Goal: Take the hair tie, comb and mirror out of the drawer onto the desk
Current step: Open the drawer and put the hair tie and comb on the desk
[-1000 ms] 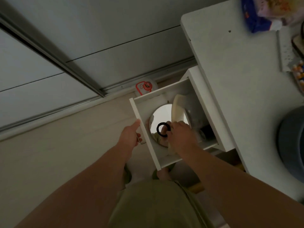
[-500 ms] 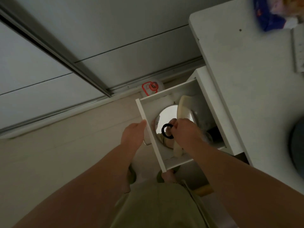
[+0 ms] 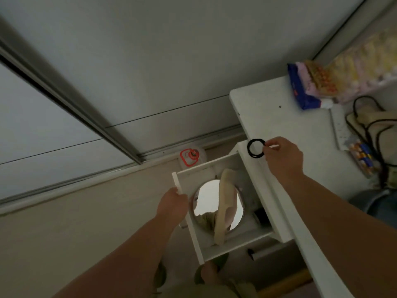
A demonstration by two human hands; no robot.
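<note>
With your right hand (image 3: 283,155) pinching the black hair tie (image 3: 256,147) over the tabletop (image 3: 285,125) edge, carry it farther from the drawer (image 3: 217,246), which your left hand (image 3: 171,204) grasps, and release.

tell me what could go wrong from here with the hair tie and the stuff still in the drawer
1. The hair tie hangs pinched in the right hand over the desk edge; released too early, it might drop to the floor.
2. The comb lies across the mirror, so lifting the mirror first could tip the comb off.
3. The left hand grips the open drawer front; pulling further might unseat it.
</note>
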